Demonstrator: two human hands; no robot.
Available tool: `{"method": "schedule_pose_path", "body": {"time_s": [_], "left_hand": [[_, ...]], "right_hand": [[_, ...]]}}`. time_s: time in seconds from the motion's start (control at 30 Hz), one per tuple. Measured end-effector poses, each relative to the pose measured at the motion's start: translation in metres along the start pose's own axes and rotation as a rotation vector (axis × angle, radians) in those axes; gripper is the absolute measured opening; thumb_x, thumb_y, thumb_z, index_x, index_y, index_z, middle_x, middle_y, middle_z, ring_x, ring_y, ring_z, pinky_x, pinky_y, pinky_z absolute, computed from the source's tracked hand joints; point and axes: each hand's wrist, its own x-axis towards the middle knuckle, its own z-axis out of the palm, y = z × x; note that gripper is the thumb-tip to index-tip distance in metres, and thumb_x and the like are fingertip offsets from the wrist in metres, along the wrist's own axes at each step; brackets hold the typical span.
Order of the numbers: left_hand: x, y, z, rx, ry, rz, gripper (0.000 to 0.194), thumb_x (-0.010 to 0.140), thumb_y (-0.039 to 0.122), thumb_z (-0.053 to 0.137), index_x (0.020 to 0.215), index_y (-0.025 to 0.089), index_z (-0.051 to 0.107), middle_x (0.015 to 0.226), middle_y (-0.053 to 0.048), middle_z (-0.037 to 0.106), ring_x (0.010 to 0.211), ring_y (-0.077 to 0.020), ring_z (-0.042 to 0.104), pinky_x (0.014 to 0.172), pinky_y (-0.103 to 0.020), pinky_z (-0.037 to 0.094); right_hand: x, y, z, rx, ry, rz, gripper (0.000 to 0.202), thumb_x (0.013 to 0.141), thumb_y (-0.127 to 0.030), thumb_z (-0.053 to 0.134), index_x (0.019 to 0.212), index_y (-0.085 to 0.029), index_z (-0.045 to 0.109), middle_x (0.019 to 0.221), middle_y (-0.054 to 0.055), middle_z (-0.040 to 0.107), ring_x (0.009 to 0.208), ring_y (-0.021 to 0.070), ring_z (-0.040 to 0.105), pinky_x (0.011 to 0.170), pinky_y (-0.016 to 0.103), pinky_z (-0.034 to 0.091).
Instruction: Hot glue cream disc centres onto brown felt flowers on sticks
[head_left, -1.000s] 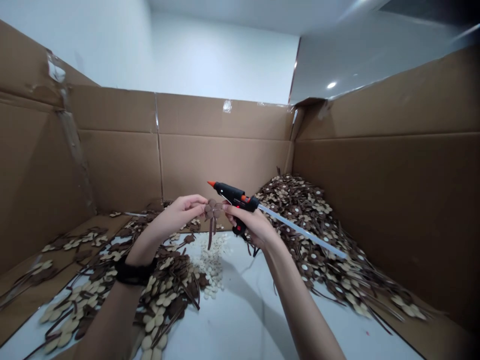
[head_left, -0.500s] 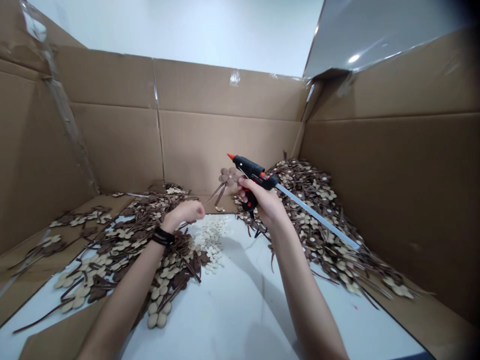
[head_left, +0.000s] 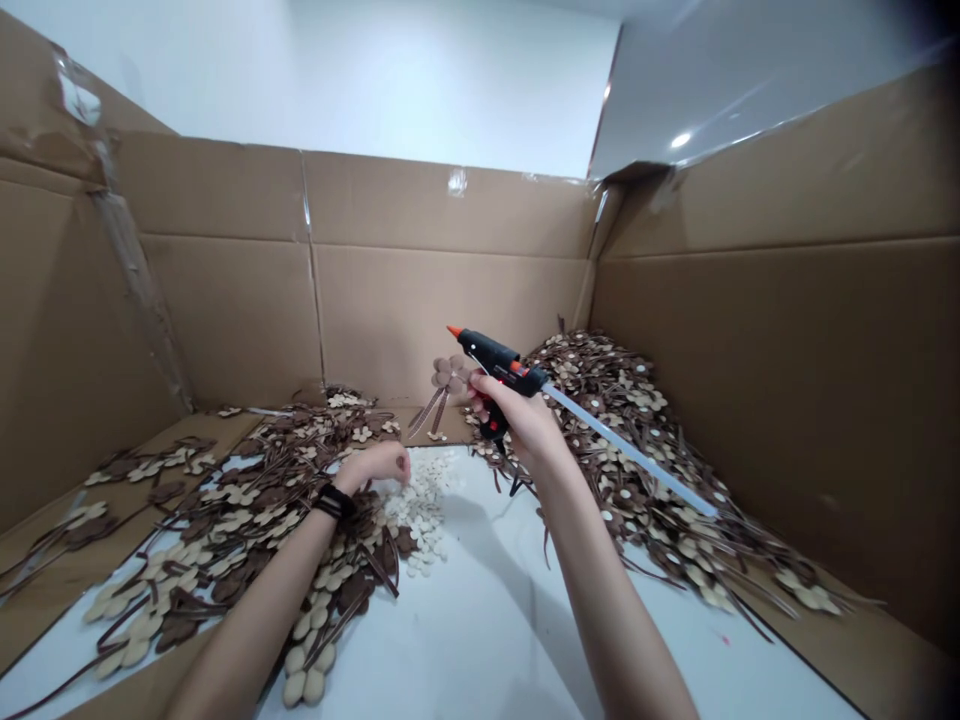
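My right hand [head_left: 521, 420] is wrapped round a black glue gun [head_left: 491, 352] with an orange nozzle pointing up and left. A long translucent glue stick [head_left: 630, 450] sticks out of its back. The same hand pinches a brown flower [head_left: 450, 373] with two hanging strips, just below the nozzle. My left hand [head_left: 380, 463] is closed, its fingers curled at the edge of a heap of small white discs [head_left: 420, 515]; whatever its fingertips hold is hidden. A dark band circles the left wrist.
Brown and beige flowers with strips lie heaped at left [head_left: 247, 510]. Another heap of flowers [head_left: 600, 390], many with white centres, fills the right side. Cardboard walls [head_left: 442, 290] enclose the white work surface [head_left: 480, 620] at the back and both sides.
My left hand has dropped slightly, away from the flower's strips and towards the white discs. The right hand still holds the glue gun and flower. The view has tilted up a little.
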Motion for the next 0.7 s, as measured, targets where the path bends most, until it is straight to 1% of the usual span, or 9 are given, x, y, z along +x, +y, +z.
{"method": "schedule_pose_path", "body": {"time_s": [0.07, 0.1, 0.17, 0.23, 0.27, 0.33, 0.43, 0.53, 0.7], "left_hand": [[-0.01, 0.014, -0.017, -0.131, 0.146, 0.106, 0.034, 0.075, 0.047, 0.064, 0.079, 0.012, 0.065, 0.075, -0.003, 0.065, 0.072, -0.0149, 0.059, 0.068, -0.026, 0.045], [-0.017, 0.023, -0.026, -0.185, 0.217, 0.156, 0.04, 0.079, 0.051, 0.057, 0.089, 0.014, 0.064, 0.086, -0.005, 0.067, 0.079, -0.0155, 0.06, 0.07, -0.025, 0.045], [-0.032, 0.044, -0.039, -0.36, 0.337, 0.261, 0.046, 0.085, 0.055, 0.045, 0.106, 0.017, 0.058, 0.111, -0.007, 0.064, 0.092, -0.0149, 0.06, 0.076, -0.024, 0.045], [-0.049, 0.067, -0.046, -0.626, 0.411, 0.341, 0.042, 0.083, 0.054, 0.051, 0.104, 0.019, 0.058, 0.122, -0.007, 0.059, 0.097, -0.0136, 0.058, 0.08, -0.024, 0.045], [-0.057, 0.078, -0.047, -0.757, 0.435, 0.359, 0.039, 0.079, 0.052, 0.059, 0.098, 0.018, 0.059, 0.12, -0.006, 0.059, 0.095, -0.0129, 0.058, 0.08, -0.023, 0.045], [-0.069, 0.096, -0.045, -0.924, 0.466, 0.352, 0.035, 0.068, 0.045, 0.073, 0.084, 0.016, 0.061, 0.1, -0.004, 0.064, 0.084, -0.0107, 0.057, 0.075, -0.022, 0.044], [-0.08, 0.112, -0.041, -0.922, 0.488, 0.311, 0.034, 0.065, 0.043, 0.076, 0.076, 0.015, 0.061, 0.072, 0.002, 0.057, 0.066, -0.0066, 0.049, 0.065, -0.019, 0.04], [-0.083, 0.118, -0.04, -0.882, 0.506, 0.281, 0.033, 0.067, 0.044, 0.074, 0.072, 0.015, 0.058, 0.064, 0.005, 0.052, 0.058, -0.0049, 0.043, 0.057, -0.018, 0.036], [-0.081, 0.116, -0.041, -0.886, 0.527, 0.278, 0.035, 0.065, 0.044, 0.074, 0.07, 0.015, 0.055, 0.064, 0.005, 0.053, 0.056, -0.005, 0.044, 0.054, -0.018, 0.035]], "right_hand": [[0.001, 0.002, -0.001, -0.054, 0.042, 0.012, 0.029, 0.067, -0.041, 0.067, 0.074, -0.013, 0.06, 0.065, 0.001, 0.056, 0.054, 0.0072, 0.045, 0.051, 0.021, 0.033], [0.001, 0.003, -0.002, -0.091, 0.068, 0.019, 0.031, 0.067, -0.042, 0.067, 0.075, -0.013, 0.061, 0.067, 0.002, 0.057, 0.055, 0.0078, 0.046, 0.052, 0.021, 0.034], [0.0, 0.005, -0.004, -0.169, 0.111, 0.025, 0.034, 0.068, -0.046, 0.065, 0.079, -0.014, 0.063, 0.068, 0.002, 0.058, 0.057, 0.0089, 0.047, 0.054, 0.022, 0.034], [-0.002, 0.003, -0.004, -0.236, 0.123, 0.012, 0.037, 0.068, -0.049, 0.064, 0.082, -0.015, 0.064, 0.068, 0.002, 0.057, 0.058, 0.0096, 0.047, 0.055, 0.022, 0.035], [-0.004, 0.001, -0.003, -0.261, 0.115, 0.002, 0.038, 0.069, -0.049, 0.063, 0.083, -0.015, 0.064, 0.068, 0.001, 0.057, 0.058, 0.01, 0.047, 0.056, 0.023, 0.035], [-0.01, -0.005, 0.0, -0.298, 0.092, -0.02, 0.035, 0.069, -0.048, 0.062, 0.079, -0.014, 0.063, 0.065, 0.001, 0.055, 0.059, 0.0104, 0.046, 0.057, 0.023, 0.034], [-0.017, -0.016, 0.008, -0.33, 0.062, -0.036, 0.031, 0.067, -0.045, 0.06, 0.072, -0.014, 0.06, 0.062, 0.0, 0.051, 0.058, 0.0107, 0.044, 0.057, 0.023, 0.033], [-0.021, -0.022, 0.013, -0.341, 0.013, -0.033, 0.028, 0.067, -0.042, 0.06, 0.072, -0.014, 0.06, 0.062, -0.001, 0.052, 0.059, 0.0108, 0.044, 0.057, 0.023, 0.031], [-0.02, -0.019, 0.014, -0.306, -0.012, -0.021, 0.025, 0.067, -0.04, 0.06, 0.071, -0.015, 0.06, 0.063, -0.001, 0.052, 0.059, 0.0106, 0.044, 0.055, 0.022, 0.031]]}}
